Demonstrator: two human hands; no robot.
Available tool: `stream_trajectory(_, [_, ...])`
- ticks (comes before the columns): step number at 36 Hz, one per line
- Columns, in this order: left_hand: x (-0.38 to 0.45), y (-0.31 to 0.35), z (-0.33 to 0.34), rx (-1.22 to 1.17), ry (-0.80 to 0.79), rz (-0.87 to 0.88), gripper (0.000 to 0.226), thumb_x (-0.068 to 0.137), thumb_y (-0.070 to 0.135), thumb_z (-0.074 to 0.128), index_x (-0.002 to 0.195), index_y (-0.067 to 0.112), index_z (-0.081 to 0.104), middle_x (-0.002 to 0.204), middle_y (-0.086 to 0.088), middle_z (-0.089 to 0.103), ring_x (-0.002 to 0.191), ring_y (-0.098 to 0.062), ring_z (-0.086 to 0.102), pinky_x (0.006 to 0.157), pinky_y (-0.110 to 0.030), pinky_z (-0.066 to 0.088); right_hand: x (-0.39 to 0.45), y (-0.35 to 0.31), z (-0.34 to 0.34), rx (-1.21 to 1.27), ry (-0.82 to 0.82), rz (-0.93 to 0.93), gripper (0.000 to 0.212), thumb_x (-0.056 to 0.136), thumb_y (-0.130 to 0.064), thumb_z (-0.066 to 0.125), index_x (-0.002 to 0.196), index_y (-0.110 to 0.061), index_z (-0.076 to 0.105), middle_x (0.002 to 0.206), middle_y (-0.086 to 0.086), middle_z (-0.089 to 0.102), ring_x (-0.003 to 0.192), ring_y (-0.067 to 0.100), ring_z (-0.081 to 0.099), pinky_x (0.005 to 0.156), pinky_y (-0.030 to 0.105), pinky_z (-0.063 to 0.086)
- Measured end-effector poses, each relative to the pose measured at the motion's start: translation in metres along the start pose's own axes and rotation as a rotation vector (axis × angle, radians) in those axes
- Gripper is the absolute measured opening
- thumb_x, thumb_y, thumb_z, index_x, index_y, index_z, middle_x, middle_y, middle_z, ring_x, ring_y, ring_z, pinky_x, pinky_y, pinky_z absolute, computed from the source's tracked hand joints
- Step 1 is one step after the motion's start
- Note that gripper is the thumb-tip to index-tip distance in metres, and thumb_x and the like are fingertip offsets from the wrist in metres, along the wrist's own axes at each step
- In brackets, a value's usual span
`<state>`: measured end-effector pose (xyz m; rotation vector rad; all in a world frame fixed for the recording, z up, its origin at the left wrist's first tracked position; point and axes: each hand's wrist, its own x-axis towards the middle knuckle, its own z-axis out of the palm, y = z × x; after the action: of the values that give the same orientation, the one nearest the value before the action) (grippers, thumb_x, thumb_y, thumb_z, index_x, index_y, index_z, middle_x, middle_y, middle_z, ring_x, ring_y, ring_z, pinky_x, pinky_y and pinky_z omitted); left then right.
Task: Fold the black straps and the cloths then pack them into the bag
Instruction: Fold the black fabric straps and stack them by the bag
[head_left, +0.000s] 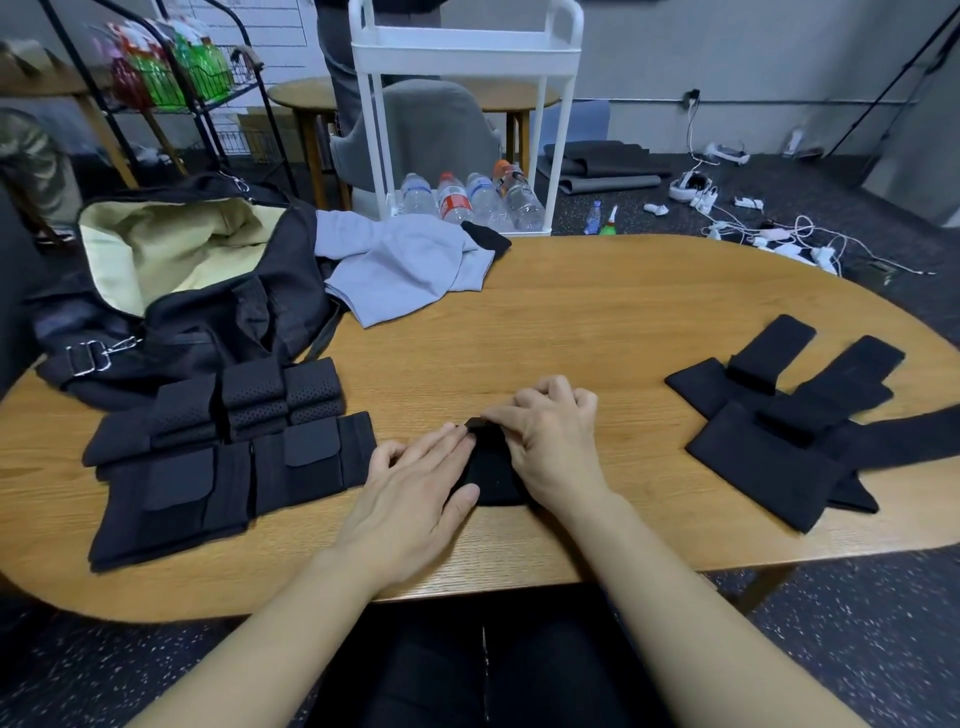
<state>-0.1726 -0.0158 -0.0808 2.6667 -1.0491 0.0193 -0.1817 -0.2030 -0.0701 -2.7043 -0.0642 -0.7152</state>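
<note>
1. At a wooden table (597, 322), a person works a small black strap (488, 475) lying at the near edge, between both hands.
2. The left hand (415, 488) rests flat on the strap's left side, fingers straight and close together, thumb along its lower edge.
3. The right hand (550, 447) covers the strap's right side, fingers curled, the fingertips pinching its folded top end.
4. Folded black straps (223, 457) sit stacked just left of the hands.
5. Unfolded straps (789, 421) lie well apart on the right.
6. A black bag (171, 291) gapes open at far left, its pale lining showing, with a grey cloth (405, 265) touching it.
</note>
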Motion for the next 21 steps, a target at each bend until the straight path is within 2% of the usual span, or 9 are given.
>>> stream_trajectory(3, [0.000, 0.000, -0.001, 0.007, -0.003, 0.004, 0.074, 0.095, 0.058, 0.002, 0.153, 0.021, 0.029, 0.161, 0.008, 0.022, 0.148, 0.000, 0.002, 0.106, -0.028, 0.007, 0.000, 0.000, 0.001, -0.001, -0.001, -0.028, 0.028, 0.079, -0.013, 0.075, 0.096, -0.035, 0.076, 0.078, -0.013, 0.065, 0.090, 0.018, 0.043, 0.072, 0.032, 0.013])
stream_trajectory(7, [0.000, -0.001, -0.001, 0.000, -0.007, 0.011, 0.075, 0.095, 0.058, 0.002, 0.152, 0.019, 0.031, 0.161, 0.006, 0.023, 0.148, -0.001, 0.002, 0.105, -0.027, 0.006, -0.003, 0.003, 0.002, 0.062, -0.009, -0.035, 0.029, 0.081, -0.013, 0.074, 0.098, -0.037, 0.075, 0.084, -0.016, 0.068, 0.094, 0.014, 0.042, 0.075, 0.031, 0.016])
stream_trajectory(12, [0.001, -0.003, 0.001, -0.047, -0.026, 0.001, 0.078, 0.092, 0.063, 0.002, 0.156, 0.021, 0.019, 0.163, 0.011, 0.008, 0.147, 0.002, -0.004, 0.115, -0.027, 0.003, -0.013, 0.007, 0.002, 0.163, -0.006, -0.045, 0.031, 0.078, -0.006, 0.077, 0.098, -0.031, 0.077, 0.102, -0.015, 0.073, 0.098, 0.016, 0.051, 0.077, 0.032, 0.021])
stream_trajectory(14, [0.001, -0.004, 0.002, -0.057, -0.028, -0.001, 0.078, 0.092, 0.063, 0.003, 0.157, 0.022, 0.015, 0.162, 0.013, 0.006, 0.148, 0.001, -0.003, 0.117, -0.026, 0.002, -0.016, 0.008, 0.001, 0.167, -0.050, -0.035, 0.034, 0.080, -0.004, 0.073, 0.102, -0.030, 0.076, 0.111, -0.012, 0.071, 0.104, 0.020, 0.055, 0.081, 0.031, 0.019])
stream_trajectory(17, [0.002, -0.005, 0.003, -0.063, -0.022, -0.003, 0.078, 0.092, 0.064, 0.004, 0.157, 0.022, 0.016, 0.162, 0.013, 0.007, 0.148, 0.001, -0.002, 0.116, -0.024, 0.000, -0.019, 0.008, -0.001, 0.151, -0.130, -0.012, 0.037, 0.084, -0.004, 0.064, 0.107, -0.030, 0.075, 0.122, -0.010, 0.068, 0.115, 0.020, 0.050, 0.085, 0.028, 0.014])
stream_trajectory(21, [0.001, -0.005, 0.003, -0.052, -0.018, 0.002, 0.078, 0.092, 0.063, 0.004, 0.157, 0.022, 0.015, 0.162, 0.012, 0.006, 0.147, 0.001, -0.003, 0.115, -0.022, -0.002, -0.022, 0.006, -0.003, 0.076, -0.167, -0.034, 0.042, 0.082, -0.009, 0.050, 0.110, -0.030, 0.074, 0.124, -0.009, 0.066, 0.118, 0.023, 0.049, 0.085, 0.032, 0.017])
